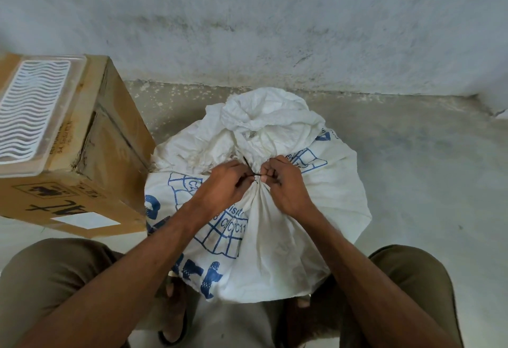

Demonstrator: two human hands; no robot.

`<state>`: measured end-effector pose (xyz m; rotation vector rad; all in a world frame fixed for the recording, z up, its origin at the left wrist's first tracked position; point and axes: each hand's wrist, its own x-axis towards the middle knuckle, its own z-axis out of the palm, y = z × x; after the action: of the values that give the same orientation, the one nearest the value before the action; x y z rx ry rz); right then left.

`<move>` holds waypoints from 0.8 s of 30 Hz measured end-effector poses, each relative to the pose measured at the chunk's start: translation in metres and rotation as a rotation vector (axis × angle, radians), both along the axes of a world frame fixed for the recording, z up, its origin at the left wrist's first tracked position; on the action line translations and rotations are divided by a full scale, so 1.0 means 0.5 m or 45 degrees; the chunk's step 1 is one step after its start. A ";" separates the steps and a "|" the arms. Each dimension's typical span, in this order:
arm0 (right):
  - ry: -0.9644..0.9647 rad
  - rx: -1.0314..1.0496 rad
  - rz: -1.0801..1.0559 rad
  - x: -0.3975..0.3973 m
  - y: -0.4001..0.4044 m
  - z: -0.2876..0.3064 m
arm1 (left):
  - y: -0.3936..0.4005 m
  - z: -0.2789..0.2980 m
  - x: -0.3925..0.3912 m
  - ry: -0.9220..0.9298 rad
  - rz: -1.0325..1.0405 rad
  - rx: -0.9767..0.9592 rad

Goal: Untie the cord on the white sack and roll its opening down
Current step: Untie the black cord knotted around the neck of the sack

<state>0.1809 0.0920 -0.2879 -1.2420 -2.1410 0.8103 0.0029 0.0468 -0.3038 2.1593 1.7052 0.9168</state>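
A full white woven sack (275,237) with blue print stands on the floor between my knees. Its neck is gathered and bound by a thin dark cord (251,172), and the loose top cloth bunches up behind the tie. My left hand (222,186) pinches the cord on the left side of the neck, with one cord end sticking up past its fingers. My right hand (284,182) pinches the cord on the right side of the neck. Both hands rest against the gathered cloth.
A brown cardboard box (90,160) stands close to the sack's left, with a white plastic slotted tray (33,111) on top. A grey stained wall (275,31) rises right behind the sack. My sandalled feet (176,309) sit under the sack's front edge on the concrete floor.
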 end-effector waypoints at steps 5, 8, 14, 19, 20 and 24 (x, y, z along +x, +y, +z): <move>0.034 -0.024 -0.022 -0.004 -0.006 0.005 | 0.001 0.003 0.008 -0.066 0.059 -0.062; 0.070 -0.054 -0.032 -0.005 -0.004 0.003 | -0.006 0.012 0.016 -0.247 0.165 -0.086; 0.162 -0.130 -0.047 0.001 0.000 0.003 | -0.007 0.018 0.020 -0.472 0.315 -0.177; 0.213 -0.158 -0.050 0.003 0.001 0.012 | -0.005 0.021 -0.004 0.073 0.049 0.076; 0.215 -0.157 -0.048 0.004 0.001 0.013 | -0.006 0.020 -0.004 0.072 0.046 0.099; 0.203 -0.137 -0.037 0.006 -0.001 0.015 | -0.009 0.020 0.027 -0.294 0.267 -0.038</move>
<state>0.1839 0.0915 -0.2806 -1.2157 -1.9702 0.9894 0.0166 0.0424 -0.2936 1.7987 1.8372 1.1374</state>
